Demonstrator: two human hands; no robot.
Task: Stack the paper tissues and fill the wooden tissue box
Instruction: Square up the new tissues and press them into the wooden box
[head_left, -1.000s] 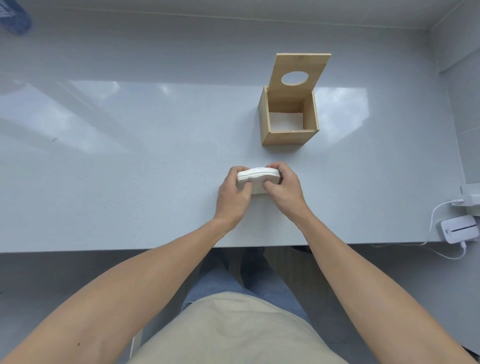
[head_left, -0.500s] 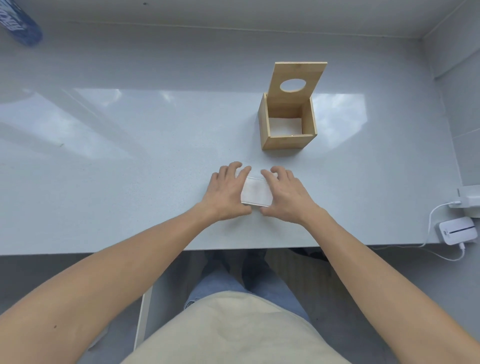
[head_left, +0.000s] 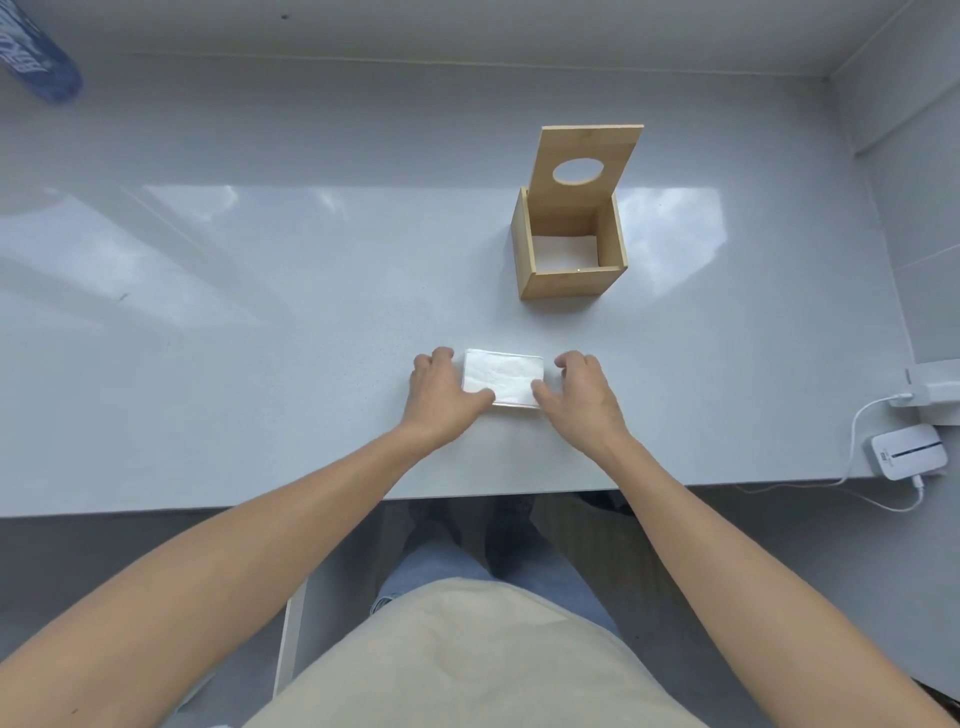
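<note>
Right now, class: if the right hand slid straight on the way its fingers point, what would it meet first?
Probably nothing soon: the right hand points up the table, just right of the tissues. The box lies roughly ahead, though depth is unclear.

Two hands are counted: left hand (head_left: 441, 395) and right hand (head_left: 582, 397), one at each end of a single stack of tissues (head_left: 503, 376). Beyond the stack, one wooden tissue box (head_left: 569, 249) is seen, lid raised. Far right of the hands: one white device (head_left: 906, 451), one cable (head_left: 857, 431). Far left: one blue bottle (head_left: 36, 54).
</note>
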